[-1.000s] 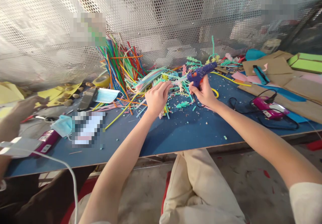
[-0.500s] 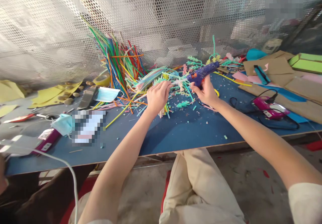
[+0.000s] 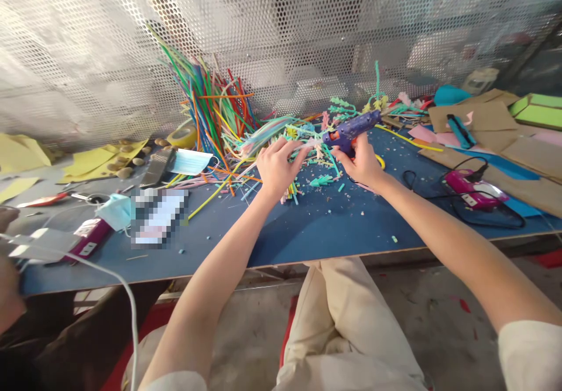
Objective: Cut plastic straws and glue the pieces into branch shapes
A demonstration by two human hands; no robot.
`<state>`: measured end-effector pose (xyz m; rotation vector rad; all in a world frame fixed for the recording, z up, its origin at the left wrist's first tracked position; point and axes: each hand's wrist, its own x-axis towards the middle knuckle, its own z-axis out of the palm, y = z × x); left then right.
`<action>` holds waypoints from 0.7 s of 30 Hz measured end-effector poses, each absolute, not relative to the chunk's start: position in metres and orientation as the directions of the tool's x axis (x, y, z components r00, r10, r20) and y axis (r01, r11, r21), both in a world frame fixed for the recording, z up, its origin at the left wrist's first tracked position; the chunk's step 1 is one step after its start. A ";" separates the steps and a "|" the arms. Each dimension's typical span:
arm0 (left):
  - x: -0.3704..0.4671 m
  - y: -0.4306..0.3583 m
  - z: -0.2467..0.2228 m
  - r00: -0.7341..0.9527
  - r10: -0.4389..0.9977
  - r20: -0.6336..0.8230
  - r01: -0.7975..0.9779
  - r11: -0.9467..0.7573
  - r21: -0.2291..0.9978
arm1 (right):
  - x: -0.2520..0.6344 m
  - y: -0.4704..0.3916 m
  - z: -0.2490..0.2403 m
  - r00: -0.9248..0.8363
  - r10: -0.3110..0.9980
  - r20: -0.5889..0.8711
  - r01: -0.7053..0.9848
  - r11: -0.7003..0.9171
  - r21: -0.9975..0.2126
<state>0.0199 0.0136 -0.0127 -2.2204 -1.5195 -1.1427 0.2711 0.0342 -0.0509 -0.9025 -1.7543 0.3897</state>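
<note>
My right hand [image 3: 363,164] grips a dark purple hot glue gun [image 3: 355,126], its nozzle turned left toward my other hand. My left hand [image 3: 279,165], fingers pinched, holds a pale thin stick [image 3: 309,143]. The stick's right end is at or very near the nozzle; contact is too small to tell. Behind both hands lie a bundle of pastel pipe cleaners [image 3: 267,133] and fuzzy teal trimmed pieces [image 3: 341,109]. A leaf-shaped teal piece [image 3: 321,180] rests on the blue table [image 3: 316,233] between my forearms.
A bunch of colourful pipe cleaners [image 3: 211,110] leans on the perforated metal screen [image 3: 307,40]. To the left lie a face mask [image 3: 191,161], a phone [image 3: 160,216] and yellow sheets [image 3: 94,161]. A pink power strip [image 3: 474,189] with black cable and brown card [image 3: 474,119] are right. Another person sits at far left.
The view has shifted slightly. My left fingers have spread a little while still pinching the stick, and the glue gun has moved slightly left relative to my hand. The person at left shows more.
</note>
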 end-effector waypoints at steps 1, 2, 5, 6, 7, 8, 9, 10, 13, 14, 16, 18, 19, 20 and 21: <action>0.019 0.015 -0.014 0.166 0.693 0.701 0.866 -0.443 0.232 | 0.272 0.034 -0.050 -0.141 0.732 0.667 0.385 0.661 -0.644; 0.018 0.017 -0.016 0.170 0.693 0.701 0.869 -0.441 0.225 | 0.272 0.035 -0.050 -0.139 0.729 0.670 0.390 0.662 -0.640; 0.018 0.023 -0.022 0.178 0.709 0.683 0.889 -0.413 0.197 | 0.270 0.036 -0.050 -0.108 0.715 0.691 0.431 0.660 -0.615; 0.018 0.025 -0.024 0.177 0.719 0.672 0.897 -0.399 0.190 | 0.269 0.037 -0.051 -0.095 0.713 0.695 0.449 0.653 -0.609; 0.019 0.027 -0.026 0.177 0.729 0.661 0.904 -0.387 0.184 | 0.269 0.038 -0.052 -0.082 0.715 0.695 0.465 0.644 -0.607; 0.019 0.028 -0.027 0.178 0.739 0.650 0.909 -0.377 0.179 | 0.269 0.041 -0.054 -0.068 0.718 0.693 0.477 0.633 -0.609; 0.018 0.030 -0.029 0.178 0.748 0.639 0.912 -0.369 0.177 | 0.269 0.043 -0.057 -0.048 0.722 0.691 0.486 0.621 -0.615; 0.017 0.032 -0.030 0.176 0.758 0.629 0.915 -0.361 0.179 | 0.271 0.047 -0.059 -0.023 0.724 0.689 0.490 0.609 -0.623; 0.008 0.038 -0.030 0.179 0.776 0.605 0.915 -0.358 0.189 | 0.282 0.060 -0.066 0.076 0.715 0.695 0.495 0.578 -0.648; 0.004 0.041 -0.029 0.202 0.774 0.600 0.909 -0.377 0.180 | 0.287 0.065 -0.068 0.100 0.709 0.698 0.498 0.572 -0.652; -0.002 0.045 -0.029 0.287 0.757 0.587 0.886 -0.442 0.138 | 0.298 0.075 -0.070 0.118 0.702 0.703 0.507 0.566 -0.650; -0.006 0.048 -0.029 0.343 0.761 0.551 0.871 -0.477 0.117 | 0.309 0.084 -0.072 0.119 0.705 0.699 0.536 0.547 -0.643; -0.007 0.049 -0.030 0.347 0.775 0.528 0.871 -0.475 0.124 | 0.314 0.087 -0.072 0.124 0.704 0.699 0.559 0.533 -0.636; -0.008 0.050 -0.031 0.337 0.793 0.507 0.875 -0.463 0.141 | 0.320 0.090 -0.071 0.137 0.693 0.708 0.584 0.520 -0.623; -0.009 0.051 -0.032 0.323 0.809 0.492 0.878 -0.450 0.162 | 0.327 0.092 -0.069 0.142 0.677 0.723 0.615 0.512 -0.600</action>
